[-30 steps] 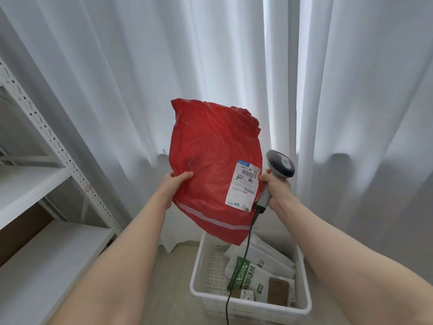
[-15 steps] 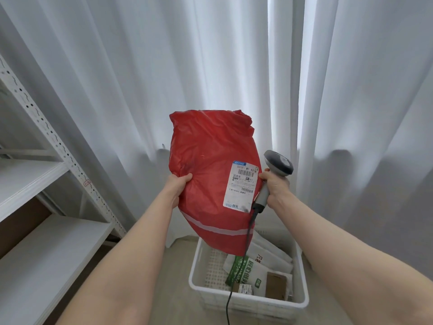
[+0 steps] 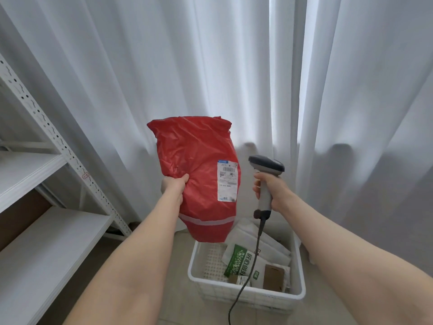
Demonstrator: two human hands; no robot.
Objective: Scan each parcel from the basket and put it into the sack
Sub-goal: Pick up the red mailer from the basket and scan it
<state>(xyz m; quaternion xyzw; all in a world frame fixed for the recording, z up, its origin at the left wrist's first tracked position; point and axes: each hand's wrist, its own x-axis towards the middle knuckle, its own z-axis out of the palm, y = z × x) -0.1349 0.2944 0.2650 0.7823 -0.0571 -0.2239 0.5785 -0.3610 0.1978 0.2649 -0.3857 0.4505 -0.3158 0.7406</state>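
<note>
My left hand grips the left edge of a red plastic parcel and holds it upright in front of me. A white shipping label with a barcode sits on the parcel's right side. My right hand grips the handle of a grey corded barcode scanner, a short gap to the right of the label, its head pointing left. Below stands a white plastic basket with several parcels, among them a green-and-white bag and a brown box. No sack is in view.
White curtains hang right behind the parcel and basket. A white metal shelf rack with wide shelves fills the left side. The scanner's dark cable hangs down across the basket to the floor.
The scanner has drawn away to the right, opening a gap from the label. The parcel has turned a little, its label now near the right edge. My view has shifted left.
</note>
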